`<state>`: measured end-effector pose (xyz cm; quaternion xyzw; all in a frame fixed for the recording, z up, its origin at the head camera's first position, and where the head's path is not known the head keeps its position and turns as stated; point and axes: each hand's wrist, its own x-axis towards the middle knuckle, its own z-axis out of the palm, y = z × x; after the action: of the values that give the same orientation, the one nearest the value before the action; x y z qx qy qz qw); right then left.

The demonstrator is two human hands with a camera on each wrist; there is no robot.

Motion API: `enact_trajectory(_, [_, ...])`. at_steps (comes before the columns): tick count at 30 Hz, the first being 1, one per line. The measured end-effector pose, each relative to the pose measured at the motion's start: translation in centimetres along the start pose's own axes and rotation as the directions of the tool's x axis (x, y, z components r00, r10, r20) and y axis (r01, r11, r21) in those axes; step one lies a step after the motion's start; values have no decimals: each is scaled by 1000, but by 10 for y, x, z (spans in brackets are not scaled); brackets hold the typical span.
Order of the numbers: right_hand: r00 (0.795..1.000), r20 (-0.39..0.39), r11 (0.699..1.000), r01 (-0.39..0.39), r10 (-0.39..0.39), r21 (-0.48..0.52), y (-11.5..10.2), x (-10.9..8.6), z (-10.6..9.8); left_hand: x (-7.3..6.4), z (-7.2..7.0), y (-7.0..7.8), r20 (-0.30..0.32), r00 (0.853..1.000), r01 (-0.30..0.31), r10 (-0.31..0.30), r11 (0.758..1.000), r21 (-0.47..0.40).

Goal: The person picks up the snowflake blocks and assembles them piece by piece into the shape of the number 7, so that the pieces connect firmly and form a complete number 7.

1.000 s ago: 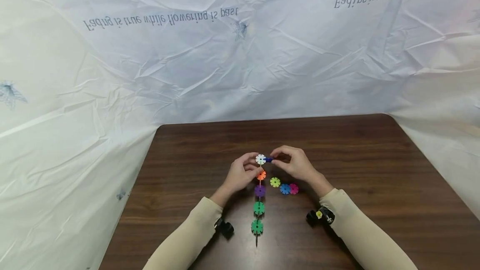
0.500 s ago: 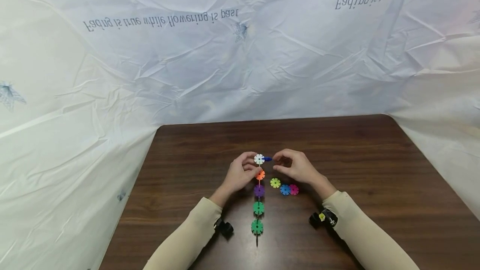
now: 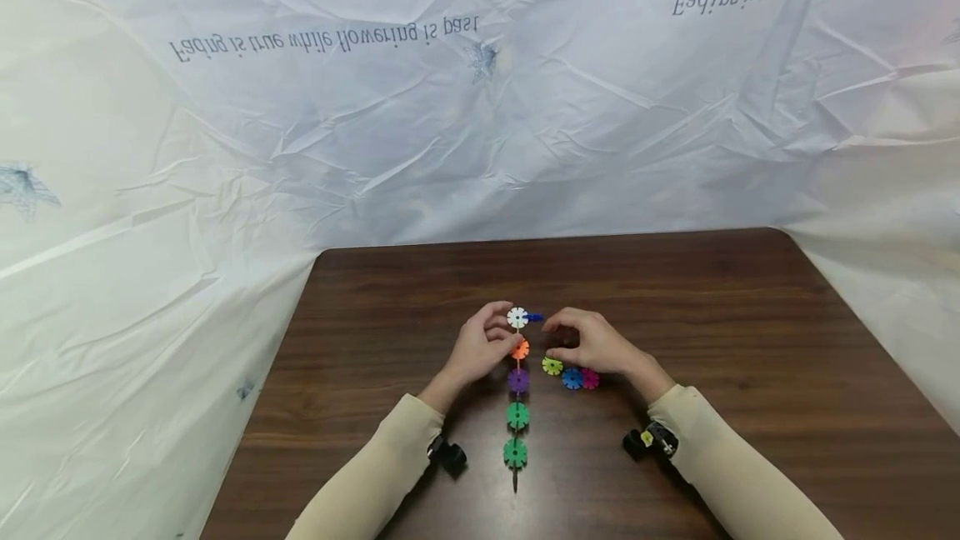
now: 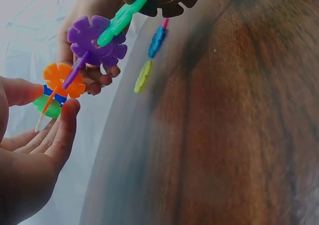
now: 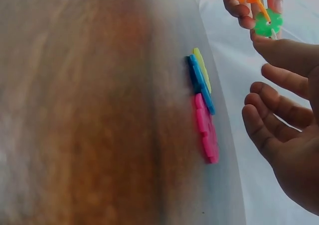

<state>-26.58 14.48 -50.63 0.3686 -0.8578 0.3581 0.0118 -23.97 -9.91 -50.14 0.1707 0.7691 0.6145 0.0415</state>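
My left hand (image 3: pixel 478 348) pinches a chain of interlocked notched plastic discs near its far end, at the orange disc (image 3: pixel 521 349). From there the chain runs toward me through a purple disc (image 3: pixel 517 380) and green discs (image 3: pixel 517 416), with others seen edge-on between. A white disc (image 3: pixel 517 318) sits at the far end, a dark blue disc (image 3: pixel 535 317) sticking out of its right side. My right hand (image 3: pixel 600 346) holds nothing, fingers loosely bent. Its thumb overlaps the yellow-green disc (image 3: pixel 552 367) in the head view. The left wrist view shows the purple disc (image 4: pixel 82 33) large.
Right of the chain, a light blue disc (image 3: pixel 572 378) and a pink disc (image 3: pixel 591 379) lie overlapping on the brown wooden table (image 3: pixel 390 290), close to the yellow-green one. A white printed sheet (image 3: pixel 480 148) hangs behind. Each wrist wears a small black camera.
My right hand has let go of the dark blue disc at the chain's end and moved slightly toward me, down toward the yellow-green disc. My left hand keeps its pinch, nearly still.
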Motion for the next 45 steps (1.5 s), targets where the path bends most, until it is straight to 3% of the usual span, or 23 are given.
enact_trajectory(7, [994, 103, 1000, -19, 21, -16, -4, -1, 0, 0, -1, 0, -6, 1000, 1, -1, 1000, 14])
enact_trajectory(16, [990, 138, 999, -34, 38, -35, -4, -3, 0, 0, 0, -1, -1, 1000, -9, 9, 1000, 21])
enact_trajectory(24, [979, 203, 999, 1, 9, -53, 0, -4, 1, 0, 0, -1, 12, 1000, 3, -4, 1000, 16])
enact_trajectory(28, [972, 233, 997, 17, 1, -76, 0, -5, 1, -1, -1, 6, 26, 999, 18, -19, 1000, 8])
enact_trajectory(35, [961, 276, 989, 29, 12, -145, -3, -4, 0, -11, -2, 33, 35, 999, 5, -5, 1000, -3])
enact_trajectory(45, [954, 298, 983, 10, 46, -185, -8, -2, 2, -12, -2, 30, 46, 999, 9, -8, 1000, -1])
